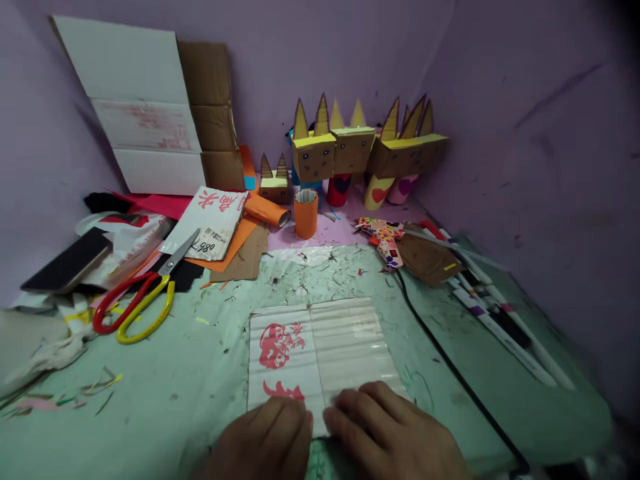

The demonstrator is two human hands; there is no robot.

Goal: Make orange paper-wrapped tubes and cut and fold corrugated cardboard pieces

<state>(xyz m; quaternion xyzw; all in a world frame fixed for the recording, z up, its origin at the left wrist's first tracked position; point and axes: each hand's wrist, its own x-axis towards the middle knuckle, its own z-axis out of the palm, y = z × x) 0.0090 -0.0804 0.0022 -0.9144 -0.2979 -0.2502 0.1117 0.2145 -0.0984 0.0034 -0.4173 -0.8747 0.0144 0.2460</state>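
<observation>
A flat piece of corrugated cardboard [345,347] lies on the table, its white face up, with a red printed picture on the left part and a crease down the middle. My left hand [270,433] is closed at its near edge, fingers bent over the lower left part. Close beside it, my right hand [390,427] grips the same edge right of the crease, knuckles bent. Both thumbs are mostly hidden, and so is the underside of the cardboard.
Red-and-yellow scissors [145,300] lie at left beside a printed cardboard piece [207,223]. Behind stand an orange tube [306,215] and several eared cardboard figures [353,150]. At right are a patterned glue gun [385,240], its black cord [450,360] and several markers [500,333].
</observation>
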